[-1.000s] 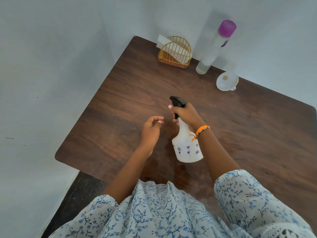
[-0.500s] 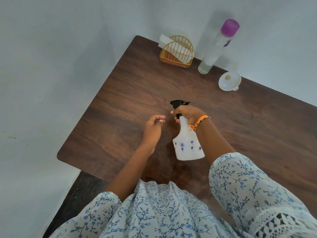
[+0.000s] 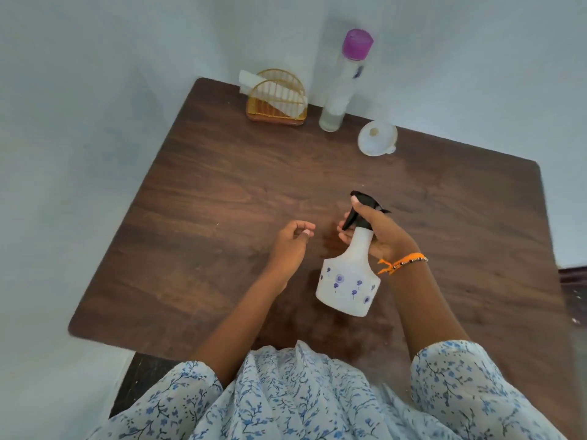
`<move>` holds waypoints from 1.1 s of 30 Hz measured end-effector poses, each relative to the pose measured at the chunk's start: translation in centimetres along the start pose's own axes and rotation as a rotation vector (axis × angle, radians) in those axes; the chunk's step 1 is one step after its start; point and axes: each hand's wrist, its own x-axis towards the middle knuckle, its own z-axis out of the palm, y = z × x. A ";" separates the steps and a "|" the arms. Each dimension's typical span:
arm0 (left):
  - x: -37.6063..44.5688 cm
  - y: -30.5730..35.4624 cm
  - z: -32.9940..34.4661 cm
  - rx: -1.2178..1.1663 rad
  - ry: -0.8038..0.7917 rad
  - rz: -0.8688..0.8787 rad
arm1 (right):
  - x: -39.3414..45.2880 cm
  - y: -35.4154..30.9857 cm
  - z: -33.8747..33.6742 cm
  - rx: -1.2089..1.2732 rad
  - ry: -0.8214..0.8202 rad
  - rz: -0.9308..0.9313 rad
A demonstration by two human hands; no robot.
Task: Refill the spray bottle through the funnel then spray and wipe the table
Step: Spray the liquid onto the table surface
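White, purple-flowered spray bottle [image 3: 347, 281]; purple-capped clear bottle [image 3: 341, 87]; brown table [image 3: 222, 192]

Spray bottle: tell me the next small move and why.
Probably squeeze the trigger. The right hand holds the spray bottle by its neck with fingers on the black trigger, nozzle aimed over the table. The funnel lies aside, so refilling looks finished. The left hand holds nothing, free to fetch a napkin from the holder.

The right hand [image 3: 378, 233] hides the spray bottle's [image 3: 349, 281] neck; the label on the tall bottle [image 3: 341, 87] is unreadable.
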 end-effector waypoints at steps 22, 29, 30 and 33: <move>2.1 3.1 14.7 0.192 -0.273 0.012 | -0.9 -2.2 -16.6 0.368 0.332 0.092; 1.8 3.0 15.2 0.210 -0.295 -0.006 | -1.6 -1.8 -15.5 0.172 0.282 0.016; 1.7 3.0 15.2 0.210 -0.296 -0.010 | -1.6 -1.9 -15.2 0.046 0.314 0.001; 1.7 3.0 15.0 0.205 -0.291 -0.011 | -1.6 -2.1 -14.6 -0.157 0.441 -0.121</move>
